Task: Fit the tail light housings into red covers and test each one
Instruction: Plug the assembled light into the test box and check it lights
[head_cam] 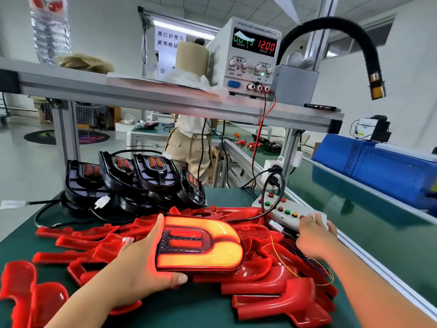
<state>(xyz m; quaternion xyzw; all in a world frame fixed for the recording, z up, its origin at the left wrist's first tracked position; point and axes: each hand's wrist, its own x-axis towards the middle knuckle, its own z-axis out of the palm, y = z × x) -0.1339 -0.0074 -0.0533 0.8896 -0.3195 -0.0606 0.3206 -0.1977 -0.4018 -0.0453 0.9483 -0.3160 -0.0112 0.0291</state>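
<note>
A D-shaped tail light in a glossy red plastic cover (201,243) glows orange-yellow along its broad outer band. Two red lit bars sit in a dark, dotted inset at its flat end. It is held just above a loose heap of unlit red plastic covers (272,287). The left grip (139,268), a bare hand, is closed round the lamp's flat end, with the thumb under the near edge and a finger up the far side. The right grip (312,235), also a bare hand, lies with its fingers spread flat on a white control box with red, green and yellow buttons (283,209), holding nothing.

The dark green matted surface (19,235) also carries a cluster of black plastic housings with orange lenses (142,176), which lean together behind the heap with cables trailing from them. On the aluminium-framed shelf (118,91) above stands a white bench power supply (250,55) whose red display reads 12.00. Red and black leads (260,129) drop from it toward the box. A black ribbed hose (331,27) arches at the right above a blue machine (378,162). A person in khaki trousers (189,143) stands at a bench beyond.

The lamp's lit face is turned up toward the camera. Its long axis runs left to right, and its rounded end points right.
</note>
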